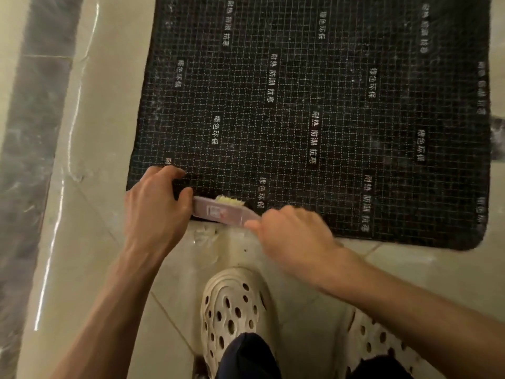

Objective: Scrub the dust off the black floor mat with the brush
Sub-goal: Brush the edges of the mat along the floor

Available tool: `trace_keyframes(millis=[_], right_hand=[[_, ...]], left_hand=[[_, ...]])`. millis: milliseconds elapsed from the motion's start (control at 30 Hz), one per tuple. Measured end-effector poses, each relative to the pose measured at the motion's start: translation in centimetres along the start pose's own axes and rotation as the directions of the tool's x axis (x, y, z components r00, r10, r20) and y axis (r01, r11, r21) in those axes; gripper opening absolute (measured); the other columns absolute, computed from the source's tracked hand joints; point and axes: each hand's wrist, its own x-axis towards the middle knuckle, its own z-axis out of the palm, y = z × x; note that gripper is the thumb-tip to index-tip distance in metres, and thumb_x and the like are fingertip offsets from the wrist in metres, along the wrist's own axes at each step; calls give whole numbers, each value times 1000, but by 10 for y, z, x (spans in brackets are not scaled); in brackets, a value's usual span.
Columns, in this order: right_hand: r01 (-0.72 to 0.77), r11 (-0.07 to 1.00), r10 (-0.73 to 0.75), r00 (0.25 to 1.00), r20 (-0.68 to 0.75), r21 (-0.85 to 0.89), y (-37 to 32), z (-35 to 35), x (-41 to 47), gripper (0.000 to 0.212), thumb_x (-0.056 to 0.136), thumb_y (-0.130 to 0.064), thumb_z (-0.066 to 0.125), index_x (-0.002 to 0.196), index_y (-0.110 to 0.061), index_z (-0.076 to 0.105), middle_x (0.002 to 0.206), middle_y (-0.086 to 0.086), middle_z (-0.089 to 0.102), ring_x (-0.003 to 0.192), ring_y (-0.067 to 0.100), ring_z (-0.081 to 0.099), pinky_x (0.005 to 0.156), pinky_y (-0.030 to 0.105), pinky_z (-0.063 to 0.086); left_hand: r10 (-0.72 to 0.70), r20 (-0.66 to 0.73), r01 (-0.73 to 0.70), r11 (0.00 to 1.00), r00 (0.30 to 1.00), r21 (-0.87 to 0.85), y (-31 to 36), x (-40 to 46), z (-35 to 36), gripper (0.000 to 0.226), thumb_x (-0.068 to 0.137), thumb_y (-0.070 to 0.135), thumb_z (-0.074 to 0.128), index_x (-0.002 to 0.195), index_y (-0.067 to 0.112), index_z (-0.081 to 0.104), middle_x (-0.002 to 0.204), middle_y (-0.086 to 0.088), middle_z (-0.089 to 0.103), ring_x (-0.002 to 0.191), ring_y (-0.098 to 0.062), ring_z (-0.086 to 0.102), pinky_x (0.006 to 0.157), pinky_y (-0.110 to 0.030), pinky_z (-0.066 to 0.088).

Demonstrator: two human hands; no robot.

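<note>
Now right grip (289, 231) clasps brush (218, 210) on black floor mat (314, 119); left grip (157, 203) pinches mat's edge.

Black floor mat (314, 105) — repeated white print: 耐热 防潮 抗寒, 绿色环保; brush (218, 212) label unreadable.

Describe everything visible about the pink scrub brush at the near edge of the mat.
The pink plastic scrub brush is long and narrow, with a pale label on its back and a tuft of cream bristles showing along its far side. It lies sideways at the near left edge of the black grid-patterned floor mat, bristles against the mat. The right hand grips its handle end; the left hand grips the mat corner and touches the brush's other end.
</note>
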Motion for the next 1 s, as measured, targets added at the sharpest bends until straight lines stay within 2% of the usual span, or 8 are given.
trace_keyframes(millis=[133, 233, 400, 533, 700, 800, 867, 1000], right_hand=[[-25, 992, 12, 994, -109, -124, 26, -39, 51, 47, 105, -51, 30, 79, -19, 51, 65, 0, 55, 49, 14, 55, 43, 28, 46], [-109, 993, 93, 967, -236, -53, 32, -58, 81, 46, 104, -49, 36, 75, -17, 52, 65, 0, 56, 50, 15, 55, 44, 27, 42], [195, 974, -197, 980, -6, -119, -42, -5, 57, 40, 107, -37, 32, 113, -17, 65, 76, 2, 53, 67, 22, 54, 61, 37, 38], [221, 953, -231, 973, -25, -206, -43, -16, 86, 34, 106, -39, 36, 96, -16, 59, 71, -2, 53, 54, 12, 49, 48, 28, 34], [7, 992, -40, 964, -263, -127, -18, -72, 134, 36, 105, -34, 44, 76, -15, 54, 64, 1, 57, 46, 12, 56, 36, 22, 34], [181, 961, -207, 972, -110, -209, -51, -35, 108, 23, 103, -24, 45, 89, -13, 60, 64, -2, 52, 45, 9, 49, 37, 23, 36], [270, 949, -270, 963, 21, -163, -75, -8, 82, 39, 106, -36, 37, 76, -17, 53, 64, -2, 50, 48, 11, 45, 46, 29, 43], [290, 926, -302, 953, -10, -243, -64, -22, 119, 33, 105, -34, 41, 82, -17, 57, 64, -3, 54, 43, 8, 50, 37, 23, 39]], left_hand=[[2, -18, -2, 1000, 1000, -7, -8, 5, -8, 33, 92, 19, 66, 124, 12, 66, 119, -8, 66, 98, -24, 63, 93, -43, 49], [-19, -45, 17, 999, 999, -29, -13, 6, -13, 32, 92, 17, 64, 123, 12, 66, 119, -8, 67, 98, -22, 63, 92, -39, 47], [-131, -100, 124, 990, 986, -73, -21, 6, -21, 36, 91, 11, 60, 126, 9, 65, 121, -13, 66, 104, -28, 63, 94, -41, 45], [-199, -130, 185, 977, 971, -110, -33, 2, -20, 35, 93, 13, 59, 127, 12, 65, 119, -8, 67, 104, -23, 63, 88, -35, 45], [-248, -147, 230, 964, 957, -132, -44, -4, -20, 32, 95, 16, 59, 127, 14, 64, 119, -4, 66, 101, -16, 61, 83, -30, 42], [-261, -181, 241, 962, 948, -128, -46, -6, -26, 32, 95, 13, 59, 126, 13, 63, 122, -6, 65, 101, -20, 62, 83, -34, 45], [-270, -190, 255, 962, 944, -100, -48, -7, -27, 34, 94, 11, 59, 128, 13, 62, 126, -7, 64, 106, -27, 63, 88, -40, 48], [-271, -166, 263, 963, 948, -65, -52, -7, -25, 37, 94, 14, 61, 131, 15, 59, 129, -7, 62, 108, -29, 62, 92, -47, 50]])
